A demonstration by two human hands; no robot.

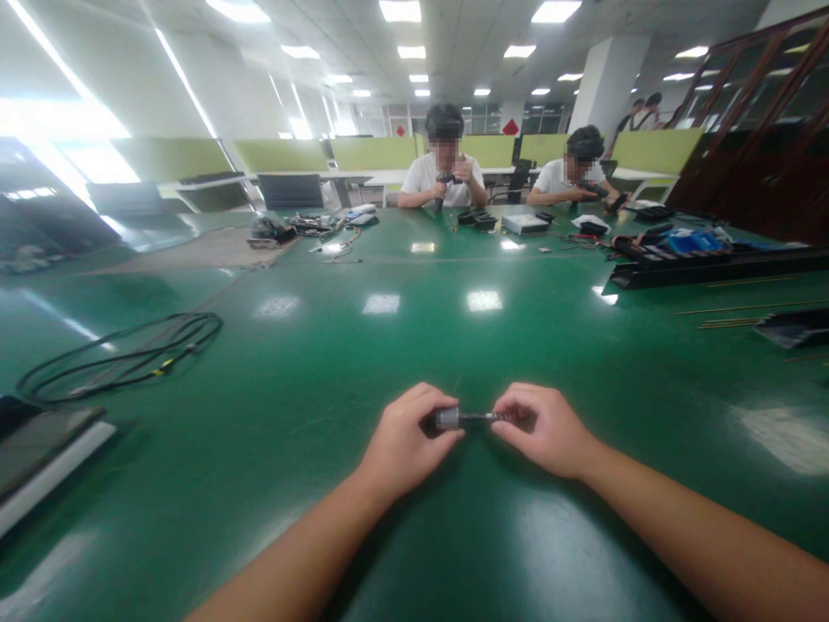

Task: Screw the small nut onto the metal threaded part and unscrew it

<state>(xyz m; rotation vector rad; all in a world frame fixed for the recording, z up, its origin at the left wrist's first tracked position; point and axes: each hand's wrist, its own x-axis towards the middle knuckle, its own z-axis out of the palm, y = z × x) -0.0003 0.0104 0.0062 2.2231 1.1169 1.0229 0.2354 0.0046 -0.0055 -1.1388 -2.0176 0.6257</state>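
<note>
My left hand (405, 436) and my right hand (547, 429) meet low over the green table (311, 363), near its front edge. Between them runs a small grey metal cylinder with a thin dark shaft (461, 419). The left fingers pinch the grey cylinder end. The right fingers close around the dark shaft end. What lies inside either palm is hidden.
A coiled black cable (123, 354) lies at left, a flat dark device with a white edge (45, 458) at the near left. Long black rails (712, 266) and thin rods (731, 323) lie at right. Two people (444, 173) sit at the far side with tools and parts.
</note>
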